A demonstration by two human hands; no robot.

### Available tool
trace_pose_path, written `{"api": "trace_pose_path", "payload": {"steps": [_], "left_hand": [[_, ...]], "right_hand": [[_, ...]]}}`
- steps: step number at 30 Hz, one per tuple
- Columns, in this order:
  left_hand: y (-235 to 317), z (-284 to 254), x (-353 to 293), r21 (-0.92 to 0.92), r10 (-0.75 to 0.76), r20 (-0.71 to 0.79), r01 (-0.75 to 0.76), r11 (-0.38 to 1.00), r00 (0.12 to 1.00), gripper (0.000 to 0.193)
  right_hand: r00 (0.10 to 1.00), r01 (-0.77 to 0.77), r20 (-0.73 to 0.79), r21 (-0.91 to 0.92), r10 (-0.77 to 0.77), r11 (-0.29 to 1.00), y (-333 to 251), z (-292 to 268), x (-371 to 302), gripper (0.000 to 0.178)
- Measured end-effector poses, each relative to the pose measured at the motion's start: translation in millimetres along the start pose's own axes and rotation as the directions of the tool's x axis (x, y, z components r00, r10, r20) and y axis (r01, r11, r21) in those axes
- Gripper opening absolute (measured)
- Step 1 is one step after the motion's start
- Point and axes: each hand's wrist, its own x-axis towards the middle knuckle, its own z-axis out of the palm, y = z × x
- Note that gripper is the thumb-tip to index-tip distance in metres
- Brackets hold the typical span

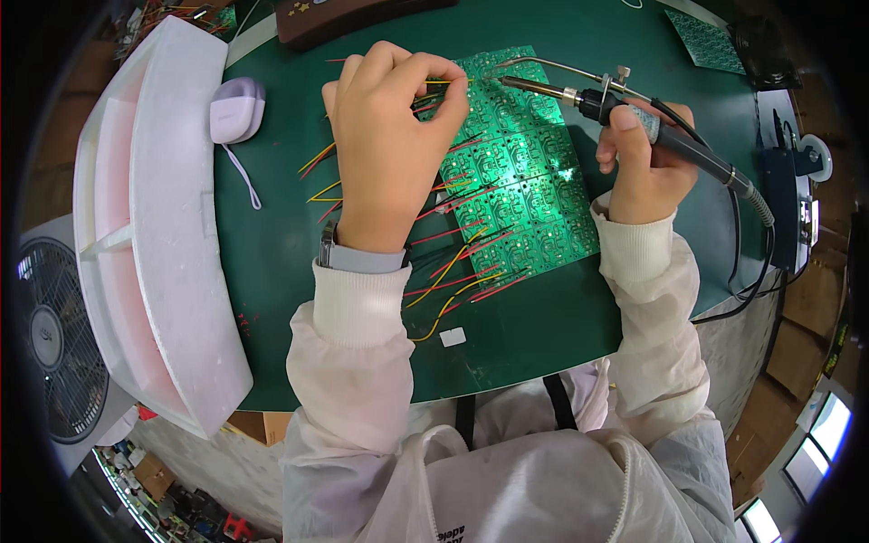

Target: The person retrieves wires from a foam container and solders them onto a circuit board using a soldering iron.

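Observation:
A green circuit board panel (557, 204) with rows of repeated circuits lies on the green table mat. Thin red, yellow and black wires (453, 233) stick out over its left edge. My left hand (385, 136) is above the board's upper left, thumb and forefinger pinched on a yellow wire (438, 82). In my right hand (644, 176) is a soldering iron (543, 89), held like a pen. Its tip points left at the board's top, close to the wire's end. A thin metal feed tube (566, 70) runs above the iron and is clamped to it.
On the left stands a long white foam tray (176, 226), with a lilac earbud case (237, 113) beside it. A brown case (353, 20) sits at the far edge. Another circuit board (706, 43) lies far right. The iron's black cable (769, 249) hangs off the right side.

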Motion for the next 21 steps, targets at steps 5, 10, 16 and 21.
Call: {"api": "trace_pose_path", "payload": {"steps": [5,10,16,21], "left_hand": [[-2.4,0.3,-0.9,0.006,0.003,-0.003,-0.003,1.0,1.0,0.007],[-4.0,2.0,-0.8,0.002,0.005,-0.004,-0.005,1.0,1.0,0.007],[-4.0,2.5,-2.1,0.05,0.013,-0.007,-0.012,0.999,1.0,0.007],[-3.1,2.6,-1.7,0.056,0.014,0.0,-0.014,0.998,1.0,0.007]], "right_hand": [[0.999,0.032,0.023,-0.008,-0.032,0.999,0.3,3.7,0.4,0.018],[0.998,0.046,0.052,0.002,-0.046,0.999,1.4,2.9,1.6,0.018],[0.999,-0.001,0.04,-0.013,0.002,1.0,0.5,4.8,1.6,0.018],[0.997,-0.035,0.065,0.038,0.033,0.999,1.3,2.2,2.1,0.024]]}}
